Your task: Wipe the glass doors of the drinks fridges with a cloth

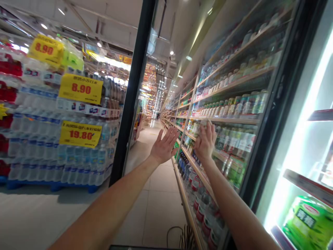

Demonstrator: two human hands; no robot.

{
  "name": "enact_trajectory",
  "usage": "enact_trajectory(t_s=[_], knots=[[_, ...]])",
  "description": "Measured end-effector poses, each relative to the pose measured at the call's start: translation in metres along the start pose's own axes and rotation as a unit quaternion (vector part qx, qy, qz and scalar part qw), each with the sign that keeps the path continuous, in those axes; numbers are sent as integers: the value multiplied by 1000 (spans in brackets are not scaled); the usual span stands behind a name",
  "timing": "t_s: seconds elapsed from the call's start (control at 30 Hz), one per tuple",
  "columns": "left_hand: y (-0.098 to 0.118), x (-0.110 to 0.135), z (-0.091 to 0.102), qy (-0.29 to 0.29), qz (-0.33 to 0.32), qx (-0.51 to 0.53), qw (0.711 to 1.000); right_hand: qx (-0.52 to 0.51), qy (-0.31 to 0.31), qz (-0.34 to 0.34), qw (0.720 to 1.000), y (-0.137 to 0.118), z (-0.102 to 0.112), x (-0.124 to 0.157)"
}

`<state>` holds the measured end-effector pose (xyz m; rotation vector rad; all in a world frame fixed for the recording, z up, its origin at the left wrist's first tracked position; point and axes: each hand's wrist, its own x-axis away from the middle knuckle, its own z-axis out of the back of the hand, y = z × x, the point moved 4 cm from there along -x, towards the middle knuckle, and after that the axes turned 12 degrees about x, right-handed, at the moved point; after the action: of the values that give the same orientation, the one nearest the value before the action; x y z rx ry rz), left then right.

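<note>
Black-framed glass, set in a tall door [182, 90], is faced by both bare hands at about mid-height. The left hand [164, 146] is held wide open, its fingers spread and palm turned to the pane; nothing is gripped by it, and whether the glass is actually touched cannot be told. The right hand [205, 140], just beside it, is bent over a crumpled pale cloth [205, 123], which is held at the fingertips up against the pane; the cloth is blurred and partly covered by the fingers. In or through the glass, long wooden-edged shelves [229, 120] are seen, filled with rows of bottles and jars. To the left, clear water bottles [47, 147] are stacked on a blue pallet [54, 186], and "8.90" and "19.80" are printed in red on yellow price signs [80, 134]. At the far right, a glossy green packet [309, 222] is lit by a white strip. Below, pale floor tiles [156, 205] are shown.
</note>
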<state>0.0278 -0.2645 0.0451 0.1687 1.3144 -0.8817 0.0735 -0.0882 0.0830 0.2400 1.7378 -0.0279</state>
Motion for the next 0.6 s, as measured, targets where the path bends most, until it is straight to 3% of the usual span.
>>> enact_trajectory(t_s=[0.1,0.27,0.33,0.5,0.6], knots=[[0,0,0,1,1,-4,1000,-1,-26,62,998,-10,-1,1],[0,0,-1,-9,0,0,1000,28,10,-96,995,36,-2,-13],[0,0,-1,-7,1,0,1000,23,22,-117,993,36,-3,-16],[1,0,1,12,-5,-4,1000,-12,-23,51,998,-17,-4,-8],[1,0,0,7,-4,-3,1000,-6,-34,70,997,-10,-3,-1]])
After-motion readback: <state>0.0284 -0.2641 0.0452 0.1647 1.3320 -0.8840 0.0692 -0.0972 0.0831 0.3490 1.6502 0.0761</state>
